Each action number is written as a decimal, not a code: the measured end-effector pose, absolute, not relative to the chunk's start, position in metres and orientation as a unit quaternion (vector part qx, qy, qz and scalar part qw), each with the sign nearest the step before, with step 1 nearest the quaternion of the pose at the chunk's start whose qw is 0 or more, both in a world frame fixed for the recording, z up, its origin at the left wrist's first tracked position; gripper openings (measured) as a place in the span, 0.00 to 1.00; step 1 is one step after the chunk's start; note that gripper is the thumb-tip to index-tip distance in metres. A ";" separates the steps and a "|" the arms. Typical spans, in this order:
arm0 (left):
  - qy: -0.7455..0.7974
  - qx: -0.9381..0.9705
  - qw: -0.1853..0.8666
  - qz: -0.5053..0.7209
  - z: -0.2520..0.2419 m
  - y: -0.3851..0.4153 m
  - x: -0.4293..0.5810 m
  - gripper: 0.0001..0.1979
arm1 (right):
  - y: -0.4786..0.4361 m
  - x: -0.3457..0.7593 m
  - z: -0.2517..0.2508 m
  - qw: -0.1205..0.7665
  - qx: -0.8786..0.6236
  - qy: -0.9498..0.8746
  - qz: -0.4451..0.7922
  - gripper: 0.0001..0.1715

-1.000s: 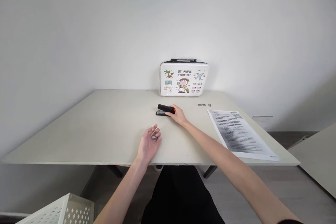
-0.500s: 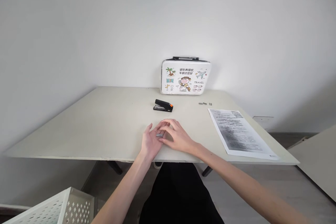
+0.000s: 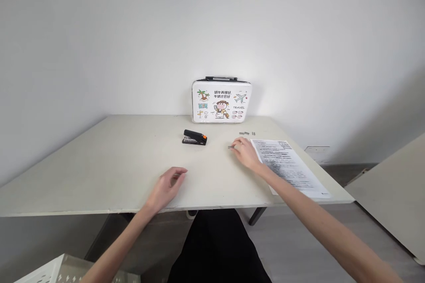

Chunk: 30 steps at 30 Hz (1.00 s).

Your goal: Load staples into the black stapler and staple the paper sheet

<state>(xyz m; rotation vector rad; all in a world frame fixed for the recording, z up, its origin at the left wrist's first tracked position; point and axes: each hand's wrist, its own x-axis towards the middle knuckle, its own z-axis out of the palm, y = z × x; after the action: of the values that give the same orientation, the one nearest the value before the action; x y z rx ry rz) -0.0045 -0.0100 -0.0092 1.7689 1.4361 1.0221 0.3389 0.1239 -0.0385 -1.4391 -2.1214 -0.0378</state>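
Observation:
My right hand (image 3: 246, 153) is over the table beside the printed sheet (image 3: 288, 166), with a small grey strip of staples (image 3: 230, 147) pinched at its fingertips. Toward the front edge, my left hand (image 3: 168, 185) rests on the tabletop, fingers loosely curved and thumb apart, nothing seen in it. A black stapler (image 3: 194, 137) with an orange part lies between and beyond the two hands, its top tilted up from the base. Behind my right hand lie several more staple strips (image 3: 246, 133).
A white case (image 3: 222, 101) with cartoon prints and a black handle stands against the wall at the table's back. A white perforated basket (image 3: 53, 269) is below at the left. The table (image 3: 99, 163) ends in a front edge close to me.
My hands have parted. The right one has carried the staple strip from my left palm toward the back right; the left one has turned over and moved left. The view has shifted slightly right.

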 end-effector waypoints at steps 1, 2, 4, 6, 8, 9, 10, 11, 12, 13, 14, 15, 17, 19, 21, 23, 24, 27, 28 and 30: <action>0.546 0.678 0.309 0.382 -0.009 -0.008 -0.011 0.20 | 0.140 0.351 -0.042 0.282 -0.561 -0.778 -0.018 0.09; 0.547 0.679 0.308 0.381 -0.009 -0.007 -0.016 0.19 | 0.154 0.362 -0.045 0.279 -0.584 -0.762 -0.021 0.10; 0.551 0.672 0.307 0.388 -0.009 -0.006 -0.017 0.18 | 0.181 0.377 -0.050 0.275 -0.621 -0.733 -0.026 0.11; 0.553 0.666 0.308 0.395 -0.008 -0.007 -0.013 0.15 | 0.202 0.386 -0.053 0.272 -0.650 -0.709 -0.027 0.13; 0.549 0.660 0.315 0.404 -0.006 -0.010 -0.009 0.13 | 0.216 0.391 -0.056 0.268 -0.670 -0.692 -0.026 0.14; 0.546 0.657 0.322 0.408 -0.005 -0.011 -0.008 0.13 | 0.220 0.393 -0.057 0.266 -0.676 -0.687 -0.026 0.15; 0.544 0.653 0.328 0.413 -0.004 -0.013 -0.007 0.12 | 0.221 0.396 -0.058 0.264 -0.679 -0.684 -0.026 0.16; 0.543 0.649 0.333 0.417 -0.003 -0.014 -0.008 0.12 | 0.221 0.400 -0.059 0.261 -0.679 -0.686 -0.026 0.17; 0.543 0.646 0.335 0.420 -0.003 -0.015 -0.008 0.12 | 0.218 0.405 -0.060 0.258 -0.676 -0.690 -0.026 0.18; 0.543 0.646 0.335 0.419 -0.002 -0.015 -0.009 0.12 | 0.213 0.410 -0.061 0.254 -0.671 -0.697 -0.026 0.19; 0.543 0.649 0.334 0.415 -0.002 -0.016 -0.010 0.13 | 0.205 0.418 -0.061 0.249 -0.664 -0.705 -0.024 0.20; 0.544 0.653 0.331 0.410 -0.002 -0.016 -0.010 0.13 | 0.196 0.426 -0.062 0.245 -0.657 -0.713 -0.023 0.21; 0.546 0.662 0.324 0.397 -0.002 -0.015 -0.011 0.14 | 0.171 0.447 -0.060 0.238 -0.645 -0.727 -0.018 0.22; 0.548 0.671 0.317 0.385 -0.002 -0.015 -0.011 0.15 | 0.143 0.472 -0.057 0.234 -0.638 -0.734 -0.015 0.23; 0.547 0.677 0.312 0.381 -0.003 -0.014 -0.011 0.15 | 0.114 0.498 -0.055 0.233 -0.638 -0.734 -0.015 0.26; 0.543 0.680 0.310 0.384 -0.003 -0.014 -0.011 0.15 | 0.087 0.522 -0.056 0.231 -0.643 -0.730 -0.012 0.31; 0.542 0.680 0.309 0.386 -0.003 -0.014 -0.011 0.15 | 0.075 0.534 -0.057 0.228 -0.648 -0.727 -0.009 0.33; 0.542 0.680 0.306 0.388 -0.004 -0.014 -0.012 0.15 | 0.048 0.566 -0.070 0.209 -0.674 -0.708 0.017 0.40; 0.543 0.681 0.304 0.386 -0.004 -0.014 -0.012 0.15 | 0.041 0.575 -0.075 0.202 -0.684 -0.700 0.025 0.41; 0.545 0.683 0.301 0.382 -0.004 -0.013 -0.013 0.16 | 0.033 0.589 -0.085 0.192 -0.695 -0.692 0.045 0.43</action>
<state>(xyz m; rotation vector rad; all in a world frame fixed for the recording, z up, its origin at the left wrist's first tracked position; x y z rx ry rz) -0.0127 -0.0130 -0.0044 1.8132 1.4458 1.0134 0.5892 0.0332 -0.0854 -1.9511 -1.9423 0.1254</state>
